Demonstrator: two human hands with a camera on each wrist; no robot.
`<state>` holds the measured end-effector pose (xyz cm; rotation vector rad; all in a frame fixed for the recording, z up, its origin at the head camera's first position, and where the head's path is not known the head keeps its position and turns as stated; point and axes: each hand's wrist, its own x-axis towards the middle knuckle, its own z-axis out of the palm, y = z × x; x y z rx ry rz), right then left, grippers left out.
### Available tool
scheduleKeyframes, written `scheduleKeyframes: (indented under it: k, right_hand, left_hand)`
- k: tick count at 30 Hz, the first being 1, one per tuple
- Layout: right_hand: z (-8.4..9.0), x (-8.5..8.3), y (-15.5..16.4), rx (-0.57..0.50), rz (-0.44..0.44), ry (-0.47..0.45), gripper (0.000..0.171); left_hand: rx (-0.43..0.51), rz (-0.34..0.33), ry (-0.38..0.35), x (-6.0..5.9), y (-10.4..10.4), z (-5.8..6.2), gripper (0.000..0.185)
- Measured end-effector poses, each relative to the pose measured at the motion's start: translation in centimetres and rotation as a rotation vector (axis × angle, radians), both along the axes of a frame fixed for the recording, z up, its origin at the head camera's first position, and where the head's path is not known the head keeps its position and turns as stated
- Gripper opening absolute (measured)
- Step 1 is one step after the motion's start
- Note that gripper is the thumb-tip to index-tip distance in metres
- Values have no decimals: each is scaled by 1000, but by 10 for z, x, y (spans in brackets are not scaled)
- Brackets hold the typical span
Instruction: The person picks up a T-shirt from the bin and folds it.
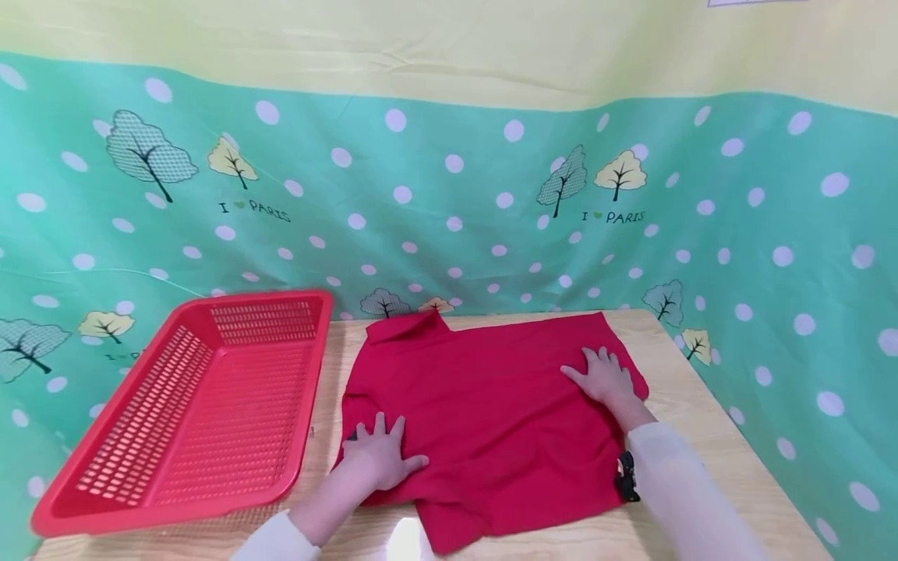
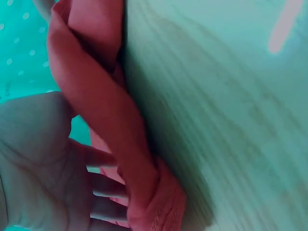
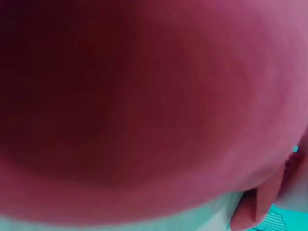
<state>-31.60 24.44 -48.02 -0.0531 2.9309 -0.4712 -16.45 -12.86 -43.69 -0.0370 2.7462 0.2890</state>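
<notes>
A red shirt lies spread on the table, its neck end at the left and one sleeve sticking out toward the front. My left hand rests on the cloth near the neck with fingers spread; in the left wrist view its straight fingers touch a rolled fold of the red shirt. On the right end of the shirt rests my right hand, also with spread fingers. Red cloth fills most of the right wrist view, with only a little of the hand at the lower right.
A red plastic basket with perforated sides stands left of the shirt. Pale wood tabletop shows at the right and along the front. Behind and to the sides hangs a green dotted curtain. A black wrist strap is on the right forearm.
</notes>
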Motion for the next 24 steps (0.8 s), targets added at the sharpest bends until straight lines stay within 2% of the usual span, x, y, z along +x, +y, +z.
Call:
scheduleKeyframes:
  k: [3, 5, 8, 10, 14, 16, 17, 20, 22, 24]
  right_hand:
    - [4, 5, -2, 15, 25, 52, 82]
    - [9, 11, -2, 26, 74, 98, 77]
    - [17, 24, 0, 43, 179, 161, 68]
    - [22, 35, 2, 54, 252, 192, 61]
    - [34, 60, 8, 71, 379, 221, 49]
    - [40, 72, 12, 60, 449, 237, 38]
    - [42, 79, 14, 50, 488, 241, 32]
    - [45, 99, 20, 14, 621, 243, 17]
    - [46, 112, 23, -15, 672, 253, 12]
    - [47, 123, 27, -36, 688, 249, 17]
  left_hand:
    - [10, -16, 6, -2, -1, 3, 79]
    - [13, -33, 19, -1, -1, 4, 79]
    - [14, -99, 96, 6, -2, 2, 78]
    - [34, -194, 238, 15, -1, 0, 72]
    - [71, -485, 647, 31, -2, -5, 52]
    - [79, -630, 787, 38, -3, -9, 45]
    - [89, -691, 811, 41, -4, -11, 45]
    - [97, -836, 816, 50, -4, -20, 49]
    - [89, -879, 788, 55, -3, -24, 51]
    - [81, -876, 760, 58, 0, -25, 54]
